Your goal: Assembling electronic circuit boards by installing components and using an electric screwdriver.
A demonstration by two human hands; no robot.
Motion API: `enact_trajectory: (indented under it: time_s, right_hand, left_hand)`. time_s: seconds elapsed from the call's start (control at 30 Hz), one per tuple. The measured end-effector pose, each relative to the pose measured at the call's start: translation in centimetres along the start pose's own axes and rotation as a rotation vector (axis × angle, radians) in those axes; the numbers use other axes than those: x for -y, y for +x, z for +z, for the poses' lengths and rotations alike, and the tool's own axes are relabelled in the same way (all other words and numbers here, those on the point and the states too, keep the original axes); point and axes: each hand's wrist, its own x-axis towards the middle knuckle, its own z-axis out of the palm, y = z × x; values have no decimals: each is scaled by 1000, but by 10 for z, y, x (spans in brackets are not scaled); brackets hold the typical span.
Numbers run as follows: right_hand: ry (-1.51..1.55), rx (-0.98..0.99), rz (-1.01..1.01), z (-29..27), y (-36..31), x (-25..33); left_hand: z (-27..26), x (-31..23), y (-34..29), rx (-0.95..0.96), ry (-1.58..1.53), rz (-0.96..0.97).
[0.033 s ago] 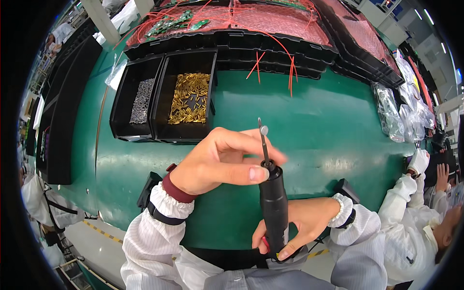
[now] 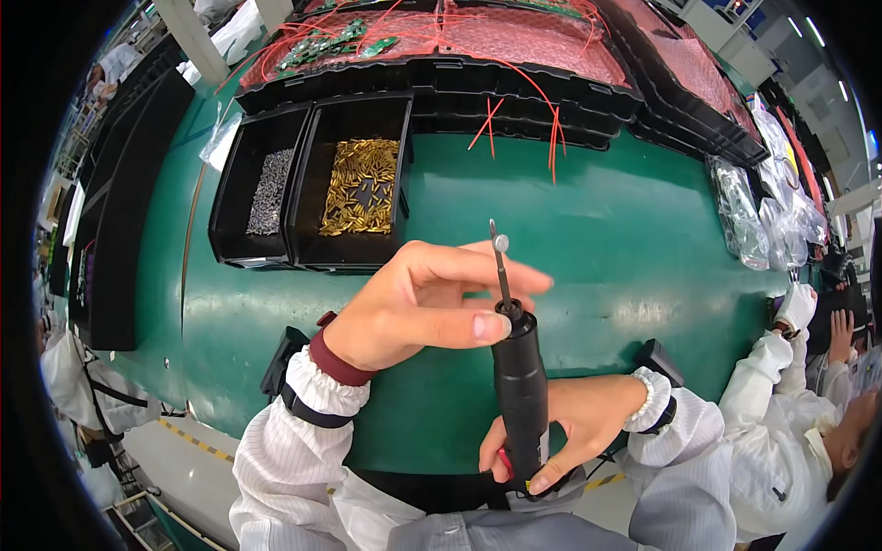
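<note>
Loading step: right hand [image 2: 560,432] grips the electric screwdriver [image 2: 520,390] upright — left hand [image 2: 418,303] pinches a screw [image 2: 501,243] at its bit; seating it squarely seems next

Black electric screwdriver [image 2: 521,395] upright, small screw [image 2: 501,243] at tip.

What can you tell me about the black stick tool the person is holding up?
The screwdriver is a black powered tool with a thick round body and a thin metal bit at its top, tipped by a small silvery piece. It stands nearly upright above the green table. The right hand grips its lower end, near a bit of red and yellow. The left hand pinches it by the bit's base.
</note>
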Motion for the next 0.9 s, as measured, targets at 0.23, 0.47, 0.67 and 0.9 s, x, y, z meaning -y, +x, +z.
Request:
enact_trajectory:
  time_s: [0.23,0.47,0.67,0.9]
  right_hand:
    - [-5,-9,13,1,3,1]
    - [12,-68,-27,5,-2,-7]
    - [-29,-94,-200,7,6,-23]
    - [60,-139,-216,9,8,-31]
  left_hand:
    - [1,-6,-4,-120,56,-1]
    - [-1,-16,1,-138,175,-50]
    - [-19,3,-11,-151,85,59]
    - [-14,5,-10,-311,207,53]
